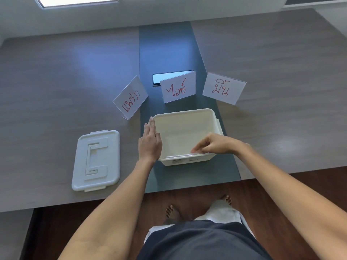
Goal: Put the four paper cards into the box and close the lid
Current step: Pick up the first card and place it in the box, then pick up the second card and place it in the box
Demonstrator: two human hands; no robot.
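Note:
An open white plastic box (210, 117) stands on the dark strip of the table in front of me. My left hand (150, 141) lies flat against the box's left wall, fingers straight and together. My right hand (216, 144) pinches a white paper card (185, 155) that lies along the box's near inner wall. Three folded paper cards with red writing stand behind the box: one at the left (130, 100), one in the middle (178, 87), one at the right (224, 89). The white lid (96, 160) lies flat on the table to the left of the box.
A dark phone (163, 76) lies behind the middle card. The grey wooden table (65, 81) stretches to both sides; its near edge runs just below the lid and box. Below it I see a brown floor and bare feet (172, 212).

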